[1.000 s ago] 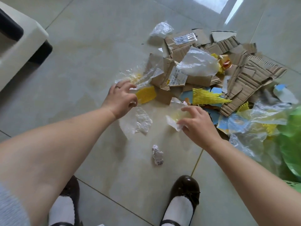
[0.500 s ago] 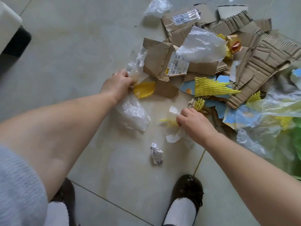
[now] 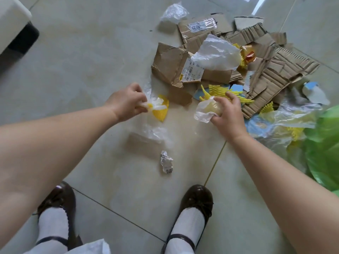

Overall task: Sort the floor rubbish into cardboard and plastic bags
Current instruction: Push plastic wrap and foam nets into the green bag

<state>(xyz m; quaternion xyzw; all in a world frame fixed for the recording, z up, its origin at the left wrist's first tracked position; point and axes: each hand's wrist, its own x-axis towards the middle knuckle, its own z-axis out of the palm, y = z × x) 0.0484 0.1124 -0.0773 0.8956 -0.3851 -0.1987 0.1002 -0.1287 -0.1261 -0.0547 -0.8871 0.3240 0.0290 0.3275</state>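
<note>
Both hands have lifted their plastic off the floor since a moment ago. Fingers (image 3: pixel 136 92) of the left hand (image 3: pixel 126 102) curl tight, pinching thin crinkled clear film (image 3: pixel 156 105) with a yellow ribbed foam net (image 3: pixel 162 111) hanging just below. Right hand (image 3: pixel 226 114) fingers (image 3: pixel 232 97) curl round a soft wad of cloudy plastic (image 3: pixel 207 110), bunched and wrinkled. Beyond them, torn corrugated cardboard (image 3: pixel 271 74) lies heaped on the glossy tiled floor (image 3: pixel 82 61) with a white plastic bag (image 3: pixel 216 54) on top. A green translucent bag (image 3: pixel 326 143) sits at right. A crumpled printed paper ball (image 3: pixel 166 163) lies between the hands and two brown glossy shoes (image 3: pixel 197 200).
</note>
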